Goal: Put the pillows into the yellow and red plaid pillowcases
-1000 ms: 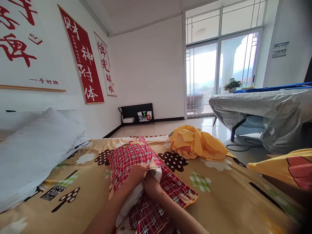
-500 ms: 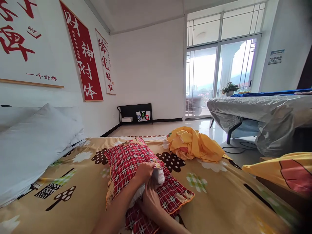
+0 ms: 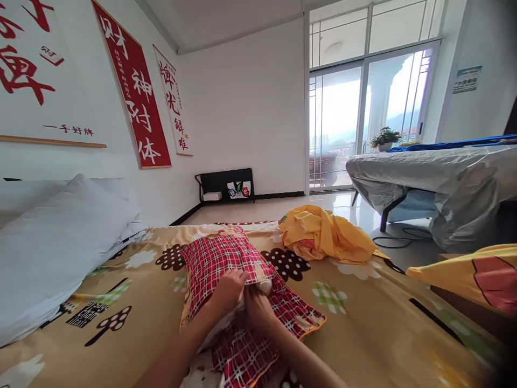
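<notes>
Red plaid pillowcase (image 3: pixel 214 256) is lying directly beneath both hands, its filled part bulging ahead of and to the left of the left hand (image 3: pixel 229 288). White and pale lines are crossing the red in a grid; tan printed patches are showing at its far end, along its left border and just beyond the right hand (image 3: pixel 258 310). The filled part is looking plump and slightly uneven. A loose flap (image 3: pixel 297 312) is spreading flat to the right of the right hand, ending in a pointed corner with tan print and orange edging (image 3: pixel 315 330); more loose plaid is lying rumpled between the forearms.

White pillow insert (image 3: pixel 265 287) is peeping out from under the case edge, just beside the right hand; more white is showing under the left wrist.

Hands are working close together. Left hand is pinching the case near its open edge, fingers bent. Right hand is sitting with fingertips tucked under that edge; their grip is hidden, cannot tell.

Tan patterned sheet (image 3: pixel 355 334) is lying under everything; crumpled yellow cloth (image 3: pixel 323 237) is resting ahead and right of the hands.
</notes>
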Demonstrator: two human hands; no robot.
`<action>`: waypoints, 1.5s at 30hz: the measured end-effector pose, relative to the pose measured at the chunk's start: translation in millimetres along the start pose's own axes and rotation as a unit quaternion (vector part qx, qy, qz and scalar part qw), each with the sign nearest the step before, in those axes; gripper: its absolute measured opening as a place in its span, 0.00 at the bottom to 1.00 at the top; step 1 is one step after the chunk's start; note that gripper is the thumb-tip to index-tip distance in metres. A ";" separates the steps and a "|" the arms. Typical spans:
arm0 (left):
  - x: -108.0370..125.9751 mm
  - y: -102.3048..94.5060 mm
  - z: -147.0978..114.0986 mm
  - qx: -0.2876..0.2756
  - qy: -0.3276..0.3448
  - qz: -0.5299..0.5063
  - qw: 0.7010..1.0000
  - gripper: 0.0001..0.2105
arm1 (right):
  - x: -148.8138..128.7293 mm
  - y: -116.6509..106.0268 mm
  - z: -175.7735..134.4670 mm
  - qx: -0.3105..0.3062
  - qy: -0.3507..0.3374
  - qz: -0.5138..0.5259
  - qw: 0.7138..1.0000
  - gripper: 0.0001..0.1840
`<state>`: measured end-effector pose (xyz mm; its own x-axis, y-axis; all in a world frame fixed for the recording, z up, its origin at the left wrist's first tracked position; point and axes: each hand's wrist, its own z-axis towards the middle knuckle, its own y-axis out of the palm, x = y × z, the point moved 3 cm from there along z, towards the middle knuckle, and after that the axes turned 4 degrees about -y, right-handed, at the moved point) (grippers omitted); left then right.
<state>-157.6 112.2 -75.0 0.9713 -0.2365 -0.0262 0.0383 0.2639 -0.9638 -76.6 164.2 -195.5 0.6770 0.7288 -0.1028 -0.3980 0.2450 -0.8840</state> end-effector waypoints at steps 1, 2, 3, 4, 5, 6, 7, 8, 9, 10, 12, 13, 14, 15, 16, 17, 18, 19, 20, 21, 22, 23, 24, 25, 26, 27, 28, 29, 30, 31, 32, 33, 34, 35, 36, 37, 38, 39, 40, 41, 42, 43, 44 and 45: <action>-12.8 1.0 -8.3 0.008 -0.023 0.009 1.000 0.14 | 6.4 -3.3 -8.9 -0.001 -0.001 -0.005 1.000 0.27; -25.8 3.2 -18.3 0.013 -0.045 0.017 0.999 0.15 | 11.9 -6.8 -18.6 0.002 -0.002 -0.014 1.000 0.29; -38.4 6.3 -29.6 0.020 -0.068 0.024 0.997 0.15 | 15.9 -10.1 -28.8 0.009 -0.003 -0.029 1.000 0.30; -50.3 10.1 -41.9 0.030 -0.091 0.030 0.995 0.16 | 17.7 -13.3 -39.0 0.019 -0.004 -0.052 0.998 0.31; -61.3 14.3 -54.6 0.044 -0.114 0.035 0.992 0.17 | 16.7 -16.0 -48.6 0.031 -0.004 -0.079 0.996 0.32; -71.1 19.1 -67.2 0.058 -0.136 0.038 0.988 0.17 | 12.8 -18.2 -57.2 0.040 -0.006 -0.106 0.994 0.32; -79.9 24.1 -79.0 0.069 -0.160 0.041 0.984 0.16 | 6.0 -20.0 -64.3 0.046 -0.014 -0.127 0.991 0.32; -87.6 29.3 -89.6 0.075 -0.187 0.042 0.979 0.16 | -3.3 -21.6 -69.4 0.046 -0.031 -0.137 0.989 0.31; -94.3 34.5 -98.8 0.071 -0.217 0.042 0.973 0.16 | -14.5 -23.0 -72.4 0.043 -0.060 -0.134 0.988 0.29; -99.9 39.5 -106.4 0.058 -0.247 0.042 0.966 0.17 | -26.7 -24.8 -73.3 0.039 -0.096 -0.127 0.986 0.27; -107.9 47.3 -117.1 0.016 -0.300 0.043 0.953 0.19 | -49.3 -30.4 -69.8 0.044 -0.159 -0.115 0.980 0.22; -110.2 49.7 -120.5 -0.007 -0.317 0.045 0.947 0.20 | -58.3 -34.1 -65.9 0.054 -0.177 -0.114 0.976 0.20; -111.6 51.1 -122.7 -0.029 -0.326 0.046 0.944 0.21 | -65.5 -38.0 -61.4 0.065 -0.191 -0.111 0.973 0.19; -112.4 51.6 -124.2 -0.045 -0.328 0.047 0.942 0.21 | -71.5 -41.6 -56.8 0.074 -0.209 -0.105 0.969 0.19; -112.7 51.6 -125.1 -0.057 -0.327 0.048 0.942 0.21 | -76.6 -44.5 -52.8 0.080 -0.236 -0.095 0.964 0.19; -113.2 51.4 -125.8 -0.063 -0.326 0.047 0.942 0.21 | -80.7 -46.2 -49.5 0.082 -0.270 -0.081 0.956 0.19; -113.8 51.6 -126.6 -0.067 -0.327 0.045 0.941 0.21 | -83.6 -46.4 -47.0 0.080 -0.301 -0.067 0.948 0.19; -114.5 52.4 -127.5 -0.070 -0.329 0.042 0.941 0.21 | -84.8 -45.2 -44.6 0.078 -0.321 -0.056 0.942 0.20; -115.4 54.0 -128.5 -0.073 -0.331 0.037 0.940 0.21 | -84.4 -42.5 -41.9 0.076 -0.324 -0.046 0.942 0.20; -116.1 56.1 -129.5 -0.077 -0.333 0.028 0.940 0.21 | -82.5 -38.6 -38.7 0.074 -0.312 -0.038 0.946 0.21; -116.5 58.4 -130.6 -0.080 -0.333 0.017 0.939 0.22 | -79.6 -33.7 -34.7 0.069 -0.291 -0.030 0.954 0.21; -116.3 60.3 -131.7 -0.082 -0.333 0.006 0.939 0.21 | -76.4 -28.6 -30.0 0.061 -0.270 -0.021 0.961 0.22; -115.1 61.3 -132.6 -0.081 -0.329 -0.006 0.941 0.21 | -73.4 -23.7 -24.3 0.049 -0.251 -0.012 0.967 0.23; -112.8 60.9 -133.2 -0.077 -0.323 -0.020 0.943 0.20 | -70.8 -19.8 -17.7 0.035 -0.235 -0.002 0.971 0.24; -109.2 59.0 -133.5 -0.070 -0.314 -0.036 0.946 0.19 | -68.6 -17.1 -10.0 0.022 -0.218 0.007 0.976 0.26; -104.3 55.4 -133.3 -0.061 -0.301 -0.052 0.950 0.18 | -66.9 -15.9 -1.8 0.011 -0.198 0.013 0.980 0.27; -98.6 50.5 -132.8 -0.049 -0.285 -0.068 0.955 0.18 | -65.7 -16.0 6.7 0.004 -0.177 0.018 0.984 0.27; -92.7 44.6 -132.2 -0.036 -0.269 -0.082 0.959 0.18 | -64.9 -17.1 14.5 0.000 -0.155 0.020 0.988 0.27; -87.2 38.6 -131.6 -0.027 -0.257 -0.089 0.962 0.18 | -64.4 -18.6 21.0 -0.001 -0.135 0.021 0.991 0.26; -82.9 33.1 -131.3 -0.023 -0.251 -0.087 0.964 0.18 | -64.2 -20.4 25.4 -0.002 -0.122 0.021 0.992 0.25; -80.1 28.7 -131.4 -0.024 -0.250 -0.078 0.965 0.18 | -64.1 -22.1 27.1 -0.002 -0.116 0.022 0.993 0.25; -79.1 25.8 -132.1 -0.029 -0.251 -0.066 0.965 0.18 | -63.7 -23.9 25.9 -0.002 -0.117 0.024 0.993 0.25; -80.0 24.7 -133.6 -0.038 -0.254 -0.052 0.965 0.17 | -63.0 -25.9 21.7 -0.006 -0.129 0.029 0.991 0.26; -82.5 25.4 -135.9 -0.050 -0.260 -0.037 0.963 0.17 | -62.0 -28.3 14.5 -0.013 -0.152 0.036 0.988 0.28; -86.3 27.6 -139.0 -0.062 -0.268 -0.024 0.961 0.17 | -60.2 -31.4 4.9 -0.021 -0.183 0.047 0.982 0.29; -90.7 31.1 -142.7 -0.073 -0.276 -0.014 0.958 0.17 | -57.3 -35.5 -6.6 -0.028 -0.217 0.060 0.974 0.30; -95.2 35.6 -147.0 -0.085 -0.285 -0.006 0.955 0.17 | -52.9 -40.4 -19.0 -0.036 -0.247 0.076 0.965 0.31; -99.2 40.5 -151.3 -0.094 -0.294 -0.002 0.951 0.16 | -46.9 -45.8 -31.3 -0.043 -0.268 0.095 0.958 0.30; -102.0 45.0 -155.4 -0.093 -0.301 -0.001 0.949 0.16 | -39.0 -51.3 -42.8 -0.048 -0.275 0.116 0.953 0.28; -103.2 48.5 -158.5 -0.080 -0.303 -0.003 0.950 0.16 | -29.0 -56.6 -52.4 -0.050 -0.265 0.137 0.953 0.25; -102.5 50.6 -160.4 -0.052 -0.297 -0.006 0.953 0.16 | -17.2 -61.0 -59.9 -0.049 -0.239 0.154 0.957 0.20; -99.6 51.2 -160.7 -0.013 -0.281 -0.009 0.960 0.16 | -3.8 -64.3 -65.0 -0.046 -0.195 0.167 0.965 0.17; -94.6 50.3 -159.2 0.032 -0.256 -0.013 0.966 0.15 | 11.1 -66.1 -67.7 -0.044 -0.127 0.174 0.976 0.16; -87.9 48.2 -155.8 0.077 -0.223 -0.016 0.972 0.15 | 26.4 -66.6 -68.8 -0.043 -0.045 0.177 0.982 0.16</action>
<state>-277.7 0.0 -160.5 0.9730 0.1722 0.1539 0.0718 0.4082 -0.9101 10.3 123.1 -170.7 0.4462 0.8134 -0.3732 -0.5422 -0.0861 -0.8358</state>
